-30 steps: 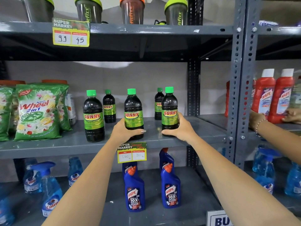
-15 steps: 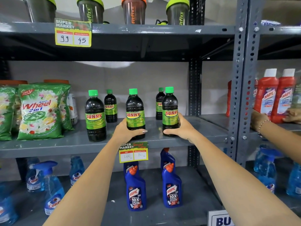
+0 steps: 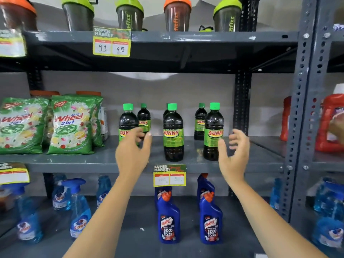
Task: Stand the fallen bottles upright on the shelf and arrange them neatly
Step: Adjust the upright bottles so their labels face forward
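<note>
Several dark SUNNY bottles with green caps stand upright on the grey middle shelf (image 3: pixel 242 157). Three are in front: a left bottle (image 3: pixel 127 120), a middle bottle (image 3: pixel 173 135) and a right bottle (image 3: pixel 213 131). Smaller-looking ones stand behind, one behind the left bottle (image 3: pixel 143 116) and one near the right bottle (image 3: pixel 200 121). My left hand (image 3: pixel 133 151) is open in front of the left bottle, hiding its lower half. My right hand (image 3: pixel 233 153) is open just right of the right bottle, fingers spread, holding nothing.
Green Wheel detergent bags (image 3: pixel 71 125) fill the shelf's left part. Shaker cups (image 3: pixel 176 13) line the shelf above. Blue Harpic bottles (image 3: pixel 169 218) and Colin sprays (image 3: pixel 80 211) stand below. Red bottles (image 3: pixel 329 121) and another person's hand (image 3: pixel 337 129) are in the right bay past the upright post (image 3: pixel 297 108).
Both hands have let go of the middle and right front bottles and opened. My left hand has shifted left to the left bottle. The camera has moved closer.
</note>
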A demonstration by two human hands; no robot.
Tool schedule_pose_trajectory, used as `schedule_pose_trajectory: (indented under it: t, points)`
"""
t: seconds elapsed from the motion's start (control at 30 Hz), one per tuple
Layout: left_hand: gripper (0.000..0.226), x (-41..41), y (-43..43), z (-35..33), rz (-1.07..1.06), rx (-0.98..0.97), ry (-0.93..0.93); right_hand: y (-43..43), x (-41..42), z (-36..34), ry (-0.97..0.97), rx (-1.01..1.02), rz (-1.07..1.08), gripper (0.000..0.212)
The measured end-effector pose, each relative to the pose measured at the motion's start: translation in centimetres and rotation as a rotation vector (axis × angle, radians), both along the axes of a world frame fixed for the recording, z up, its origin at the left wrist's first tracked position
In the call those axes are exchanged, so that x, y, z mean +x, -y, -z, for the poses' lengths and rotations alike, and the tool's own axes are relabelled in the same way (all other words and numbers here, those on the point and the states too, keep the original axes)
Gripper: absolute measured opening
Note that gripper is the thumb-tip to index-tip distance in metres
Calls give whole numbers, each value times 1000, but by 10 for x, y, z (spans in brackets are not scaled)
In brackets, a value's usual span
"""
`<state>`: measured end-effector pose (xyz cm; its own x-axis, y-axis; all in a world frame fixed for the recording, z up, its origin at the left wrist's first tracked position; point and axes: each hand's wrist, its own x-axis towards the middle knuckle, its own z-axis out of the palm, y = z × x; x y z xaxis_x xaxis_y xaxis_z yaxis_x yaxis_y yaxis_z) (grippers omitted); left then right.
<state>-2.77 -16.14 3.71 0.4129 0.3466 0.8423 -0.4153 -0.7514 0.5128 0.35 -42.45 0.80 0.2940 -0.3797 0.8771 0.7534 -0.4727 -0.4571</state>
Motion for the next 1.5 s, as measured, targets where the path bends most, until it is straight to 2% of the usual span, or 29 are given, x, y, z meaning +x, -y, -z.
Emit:
schedule_pose_trajectory:
  t: [0.03,0.1,0.2,0.27,0.3,0.37,0.47,0.53,1.23,1.4,1.5]
  points:
    - [44,-4,-12,2,-38,-34,101,-14,-3,-1,24,-71,-5,33]
    - [67,1,-41,9,-25,-117,128,-46,-2,-7,-75,-183,-58,33]
    - [119,20,-76,19,138,-186,-149,-82,7,-16,-426,-269,-82,74]
    - [134,31,-90,23,216,-164,-379,-96,14,-17,-636,-286,-134,101]
    - [134,34,-93,25,212,-128,-477,-99,17,-15,-701,-291,-142,106]
    - [115,40,-97,26,196,-52,-548,-107,22,-8,-739,-308,-90,93]
    - [64,41,-92,28,136,34,-449,-115,23,1,-690,-318,20,75]
    - [56,39,-91,28,105,60,-430,-119,21,0,-677,-310,65,70]
    - [65,40,-83,34,104,152,-408,-117,17,-6,-716,-347,42,68]
    - [82,41,-84,34,97,162,-453,-116,17,-6,-726,-351,46,67]
    - [78,40,-83,32,107,161,-459,-115,17,-7,-731,-360,37,67]
